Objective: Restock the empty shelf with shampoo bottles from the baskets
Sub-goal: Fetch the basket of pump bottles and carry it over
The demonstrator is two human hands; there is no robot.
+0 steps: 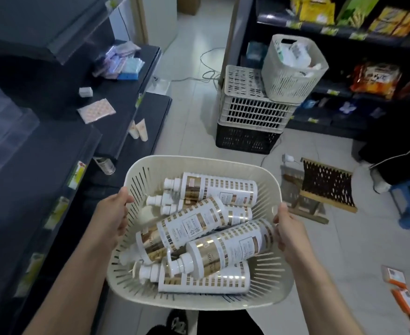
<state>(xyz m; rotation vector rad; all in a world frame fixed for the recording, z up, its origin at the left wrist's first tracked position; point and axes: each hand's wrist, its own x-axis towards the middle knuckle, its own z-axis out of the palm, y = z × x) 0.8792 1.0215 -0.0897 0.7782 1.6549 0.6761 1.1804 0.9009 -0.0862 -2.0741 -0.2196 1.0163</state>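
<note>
Cream plastic slotted basket (266,180), rounded-rectangular, rim flared, held level above the tiled floor (320,238) in the aisle. Left hand (112,218) curled over the left rim, thumb inside the wall; right hand (288,230) wrapped on the right rim, fingers closed on it. Both hands have hold of the basket and nothing else.

Inside: white cylindrical shampoo bottles (199,226) with white screw caps, glossy gold-foil bands and a grid of small gold squares, lying loose and criss-crossed on their sides. About seven visible; exact count unclear, some are buried. Label print partly legible: letters ending "…HOR" on the gold band, plus two large Chinese characters; the rest too small to read.

Dark matte shelf (61,151) to the left, mostly bare, with yellow-green price tags along its edges. Two cream tubes (140,131) stand further along on it.

Ahead: stack of three lattice plastic crates (252,117), two cream over one black, with a second cream perforated basket (293,73) on top holding white packets.
</note>
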